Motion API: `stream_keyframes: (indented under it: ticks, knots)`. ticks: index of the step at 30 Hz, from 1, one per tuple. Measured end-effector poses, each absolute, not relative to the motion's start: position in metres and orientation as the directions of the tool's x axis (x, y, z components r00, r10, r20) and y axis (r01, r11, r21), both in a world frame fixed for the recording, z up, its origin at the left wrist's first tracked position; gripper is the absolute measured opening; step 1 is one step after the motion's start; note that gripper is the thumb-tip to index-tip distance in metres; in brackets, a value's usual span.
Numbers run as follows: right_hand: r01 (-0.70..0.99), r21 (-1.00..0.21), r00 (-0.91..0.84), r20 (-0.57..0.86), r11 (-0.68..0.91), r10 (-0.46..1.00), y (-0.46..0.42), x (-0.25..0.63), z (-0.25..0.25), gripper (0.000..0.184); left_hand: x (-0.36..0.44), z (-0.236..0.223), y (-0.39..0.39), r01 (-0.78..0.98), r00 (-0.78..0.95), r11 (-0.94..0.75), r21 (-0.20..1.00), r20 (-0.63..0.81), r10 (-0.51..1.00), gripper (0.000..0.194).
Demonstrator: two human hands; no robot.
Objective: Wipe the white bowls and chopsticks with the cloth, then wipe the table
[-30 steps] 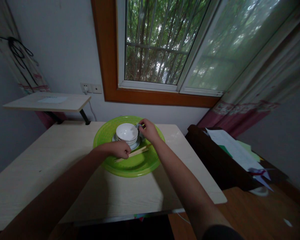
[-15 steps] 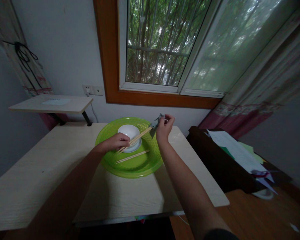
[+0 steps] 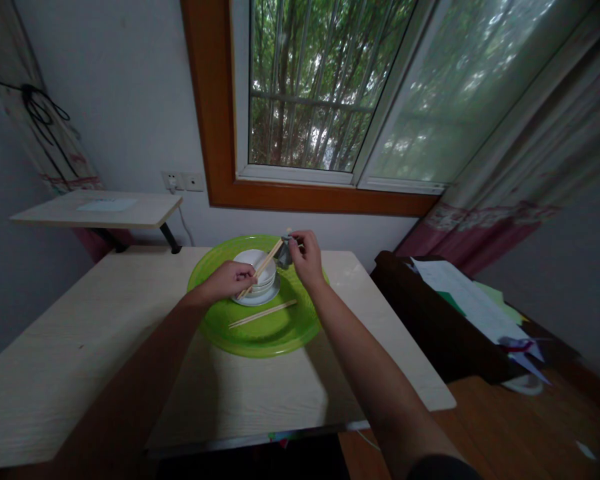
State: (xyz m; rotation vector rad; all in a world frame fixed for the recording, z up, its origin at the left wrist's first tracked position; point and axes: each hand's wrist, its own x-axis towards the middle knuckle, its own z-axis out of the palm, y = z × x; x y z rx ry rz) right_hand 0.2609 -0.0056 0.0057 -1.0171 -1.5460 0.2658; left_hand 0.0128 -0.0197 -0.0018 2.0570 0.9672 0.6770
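My left hand (image 3: 234, 278) is closed around a few light wooden chopsticks (image 3: 269, 259), which slant up to the right over a stack of white bowls (image 3: 265, 277). At the upper end of these chopsticks, my right hand (image 3: 306, 257) pinches a grey-green cloth (image 3: 285, 254). The bowls rest on a white plate (image 3: 256, 301) inside a round green plastic basket (image 3: 260, 348). In front of the plate, another pair of chopsticks (image 3: 263, 314) lies on the basket's bottom.
The basket stands on a pale wooden table (image 3: 130, 333). A small raised shelf (image 3: 100, 212) is at the back left, bearing a sheet of paper. Right of the table, papers (image 3: 470, 300) lie on a dark brown piece of furniture (image 3: 405, 300). A window is ahead.
My right hand has moved left with the cloth, closer to my left hand. The held chopsticks now point more steeply upward, and more of the bowls shows.
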Motion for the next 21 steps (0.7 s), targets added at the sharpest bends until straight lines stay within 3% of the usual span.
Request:
stream_keyframes:
  ticks: [4,9,15,18,21]
  knots:
    - [0.420,-0.672,-0.024,0.664,0.610,0.748,-0.006,0.256,0.005,0.021,0.014,-0.004,-0.019,0.394,0.569,-0.370,0.841,0.093,0.817,0.032]
    - [0.237,-0.798,-0.039,0.562,0.554,0.826,0.001,0.255,-0.003,0.030,0.016,0.000,-0.021,0.447,0.610,-0.444,0.777,0.099,0.786,0.037]
    - [0.039,-0.869,-0.063,0.490,0.493,0.870,0.004,0.252,-0.005,0.043,0.018,0.004,-0.024,0.501,0.618,-0.495,0.709,0.107,0.779,0.034]
    - [-0.001,-0.907,-0.064,0.420,0.421,0.905,0.003,0.251,-0.004,0.052,0.019,0.004,-0.024,0.526,0.611,-0.513,0.678,0.118,0.783,0.033]
    - [-0.026,-0.922,-0.054,0.387,0.386,0.921,0.003,0.252,-0.003,0.046,0.020,0.006,-0.024,0.540,0.604,-0.517,0.664,0.122,0.788,0.033]
